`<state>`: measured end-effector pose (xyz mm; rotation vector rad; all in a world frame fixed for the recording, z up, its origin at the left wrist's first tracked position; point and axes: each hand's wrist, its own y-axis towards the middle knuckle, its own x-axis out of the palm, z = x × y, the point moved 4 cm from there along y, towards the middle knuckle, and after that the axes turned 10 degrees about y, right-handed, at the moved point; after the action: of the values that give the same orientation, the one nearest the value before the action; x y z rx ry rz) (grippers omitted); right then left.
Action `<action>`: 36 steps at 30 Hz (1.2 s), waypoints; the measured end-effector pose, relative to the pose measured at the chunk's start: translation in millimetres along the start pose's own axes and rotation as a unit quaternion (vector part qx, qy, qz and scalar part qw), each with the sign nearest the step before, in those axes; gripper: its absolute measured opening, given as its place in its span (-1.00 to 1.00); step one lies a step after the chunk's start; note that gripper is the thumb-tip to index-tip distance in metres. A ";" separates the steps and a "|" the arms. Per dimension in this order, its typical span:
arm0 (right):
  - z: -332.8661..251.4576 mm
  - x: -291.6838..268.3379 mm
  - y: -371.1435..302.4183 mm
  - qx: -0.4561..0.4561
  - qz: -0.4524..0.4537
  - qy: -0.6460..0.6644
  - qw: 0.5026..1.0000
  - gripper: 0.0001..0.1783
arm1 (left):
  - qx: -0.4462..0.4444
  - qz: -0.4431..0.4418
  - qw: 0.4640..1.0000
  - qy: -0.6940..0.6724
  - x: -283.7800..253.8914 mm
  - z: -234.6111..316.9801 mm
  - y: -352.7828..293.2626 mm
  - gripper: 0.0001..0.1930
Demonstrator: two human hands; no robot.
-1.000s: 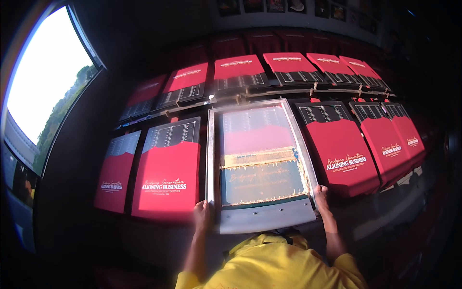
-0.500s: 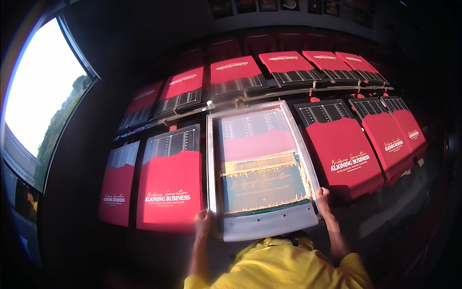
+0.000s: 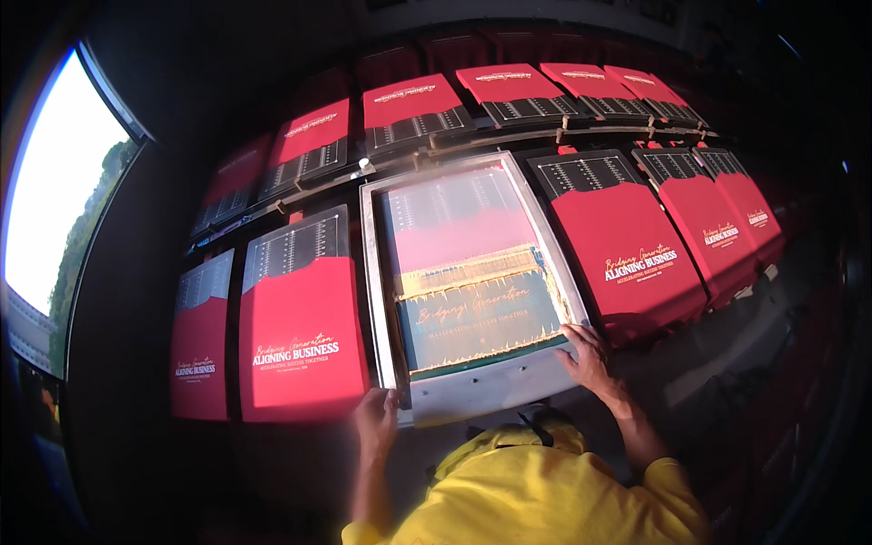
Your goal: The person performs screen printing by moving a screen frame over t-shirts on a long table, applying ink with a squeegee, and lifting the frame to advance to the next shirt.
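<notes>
In the middle lies a screen-printing frame [image 3: 371, 282], pale-rimmed, over a printing board with red cloth showing through its mesh. A blue-grey stencil area [image 3: 481, 327] with lettering fills its nearer half, edged by a ragged tan band [image 3: 468, 272] of ink or tape. My left hand [image 3: 374, 416] is closed on the near left corner, thumb up along the rim. At the near right corner my right hand [image 3: 590, 359] touches the rim with thumb and fingers apart. The hidden undersides of both hands cannot be seen.
Red printed fabric panels on dark boards stand left [image 3: 302, 318] and right [image 3: 627, 245] of the frame. A farther row of red panels [image 3: 413, 104] lies beyond a rail [image 3: 454, 136]. A small white object [image 3: 366, 166] sits on that rail. A bright window [image 3: 64, 173] is at far left.
The view has shifted, so the boards sit further left and higher. My right hand has loosened from a closed grip and spread its fingers over the corner; my left hand stays at its corner.
</notes>
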<state>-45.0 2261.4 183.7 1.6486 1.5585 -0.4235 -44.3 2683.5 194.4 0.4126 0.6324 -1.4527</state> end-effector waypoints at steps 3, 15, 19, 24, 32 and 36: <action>-68.0 15.7 -16.6 -0.105 -0.260 -0.025 0.960 -0.26 | 0.014 -0.270 0.962 -0.041 21.4 34.1 -46.6 -0.50; -73.8 44.0 32.2 -0.168 -0.158 -0.098 0.968 -0.54 | -0.119 -0.411 0.872 -0.238 156.9 21.8 -68.6 -0.53; -68.4 43.2 75.9 -0.186 -0.106 -0.080 0.973 -0.57 | -0.159 -0.400 0.833 -0.348 168.1 11.0 -68.0 -0.55; -13.6 83.0 130.3 -0.121 -0.131 -0.118 0.977 -0.53 | -0.196 -0.388 0.853 -0.290 159.0 27.8 -63.9 -0.59; 8.0 105.9 168.7 -0.190 -0.094 -0.116 0.970 -0.51 | -0.213 -0.365 0.868 -0.260 163.8 22.4 -66.2 -0.62; 8.5 105.7 170.3 -0.199 -0.121 -0.107 0.967 -0.48 | -0.258 -0.368 0.854 -0.263 153.5 37.6 -67.2 -0.63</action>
<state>137.0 2341.4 157.2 1.0759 1.5645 -0.3719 -105.1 2534.2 135.3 -0.7187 0.7265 -1.9151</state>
